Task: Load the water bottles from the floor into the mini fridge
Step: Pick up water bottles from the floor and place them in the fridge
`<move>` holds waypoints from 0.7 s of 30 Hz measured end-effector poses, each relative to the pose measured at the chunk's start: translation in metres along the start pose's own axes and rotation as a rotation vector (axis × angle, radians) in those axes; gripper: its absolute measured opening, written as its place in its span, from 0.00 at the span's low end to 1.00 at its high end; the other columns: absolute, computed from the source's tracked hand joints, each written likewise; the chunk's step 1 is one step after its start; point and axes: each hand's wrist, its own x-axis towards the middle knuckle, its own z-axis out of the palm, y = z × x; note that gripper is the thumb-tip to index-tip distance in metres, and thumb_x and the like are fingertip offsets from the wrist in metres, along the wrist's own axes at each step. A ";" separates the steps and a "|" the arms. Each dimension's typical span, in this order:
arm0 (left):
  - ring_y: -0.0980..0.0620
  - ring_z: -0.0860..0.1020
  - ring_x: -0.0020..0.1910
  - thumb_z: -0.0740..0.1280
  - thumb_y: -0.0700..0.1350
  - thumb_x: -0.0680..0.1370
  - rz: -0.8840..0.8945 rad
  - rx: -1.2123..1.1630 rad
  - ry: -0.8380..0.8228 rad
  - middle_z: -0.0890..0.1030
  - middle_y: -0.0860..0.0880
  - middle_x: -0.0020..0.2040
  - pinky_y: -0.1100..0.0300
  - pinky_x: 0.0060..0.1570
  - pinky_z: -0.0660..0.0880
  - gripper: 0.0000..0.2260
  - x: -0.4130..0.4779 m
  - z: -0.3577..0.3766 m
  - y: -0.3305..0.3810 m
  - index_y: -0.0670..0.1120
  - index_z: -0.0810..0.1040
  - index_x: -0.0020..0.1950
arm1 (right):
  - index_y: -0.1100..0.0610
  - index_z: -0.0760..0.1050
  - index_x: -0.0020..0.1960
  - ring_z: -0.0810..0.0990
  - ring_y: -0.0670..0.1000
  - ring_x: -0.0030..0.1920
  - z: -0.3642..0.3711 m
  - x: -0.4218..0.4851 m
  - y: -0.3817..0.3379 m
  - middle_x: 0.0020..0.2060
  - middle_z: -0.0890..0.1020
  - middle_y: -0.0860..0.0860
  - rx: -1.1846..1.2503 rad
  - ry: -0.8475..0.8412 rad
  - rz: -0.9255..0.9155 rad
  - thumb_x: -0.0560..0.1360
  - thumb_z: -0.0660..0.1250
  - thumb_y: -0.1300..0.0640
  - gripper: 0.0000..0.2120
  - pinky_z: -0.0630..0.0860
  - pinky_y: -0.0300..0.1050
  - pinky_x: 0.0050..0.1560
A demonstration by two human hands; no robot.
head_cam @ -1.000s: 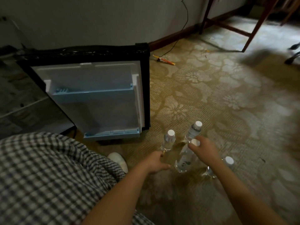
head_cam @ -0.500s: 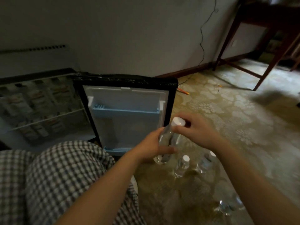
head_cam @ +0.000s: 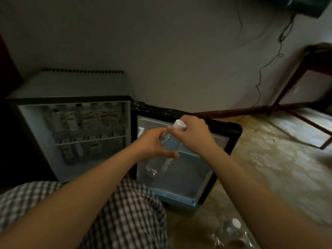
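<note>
I see bottle [head_cam: 170, 143] now off floor [head_cam: 269, 159], up in front of mini fridge [head_cam: 71, 85] door [head_cam: 179, 177]. Left hand [head_cam: 152, 146] grips body, right hand [head_cam: 193, 132] pinches neck. Ready to load; other btls [head_cam: 231, 229] wait on floor.

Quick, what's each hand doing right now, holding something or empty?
Left hand: holding the water bottle around its body.
Right hand: holding the same water bottle by its neck.

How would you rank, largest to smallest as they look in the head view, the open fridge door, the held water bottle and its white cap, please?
1. open fridge door
2. held water bottle
3. white cap
</note>
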 end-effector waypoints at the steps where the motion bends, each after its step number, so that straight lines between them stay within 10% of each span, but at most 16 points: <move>1: 0.53 0.79 0.52 0.77 0.56 0.60 -0.009 0.008 0.014 0.79 0.54 0.49 0.52 0.56 0.78 0.30 0.000 -0.003 -0.008 0.54 0.73 0.60 | 0.61 0.75 0.43 0.79 0.58 0.44 0.009 0.005 -0.004 0.40 0.80 0.56 -0.002 -0.022 -0.010 0.72 0.67 0.45 0.17 0.76 0.52 0.43; 8: 0.53 0.75 0.60 0.75 0.51 0.69 -0.156 -0.057 -0.198 0.77 0.54 0.57 0.53 0.63 0.73 0.20 0.010 -0.016 -0.065 0.56 0.73 0.58 | 0.56 0.68 0.44 0.77 0.60 0.53 0.068 0.022 -0.009 0.47 0.80 0.58 -0.132 -0.241 -0.097 0.75 0.64 0.46 0.13 0.63 0.45 0.43; 14: 0.55 0.74 0.49 0.72 0.50 0.71 -0.288 0.006 -0.281 0.76 0.53 0.47 0.61 0.51 0.71 0.13 0.026 -0.002 -0.116 0.52 0.72 0.52 | 0.56 0.67 0.61 0.77 0.63 0.54 0.124 0.025 0.013 0.53 0.80 0.60 -0.297 -0.388 -0.141 0.76 0.61 0.48 0.17 0.73 0.52 0.49; 21: 0.46 0.77 0.59 0.72 0.51 0.72 -0.382 0.022 -0.370 0.78 0.45 0.61 0.50 0.63 0.73 0.22 0.048 0.013 -0.166 0.46 0.74 0.63 | 0.56 0.64 0.64 0.77 0.62 0.57 0.173 0.026 0.034 0.57 0.77 0.58 -0.458 -0.542 -0.143 0.78 0.61 0.53 0.17 0.73 0.52 0.50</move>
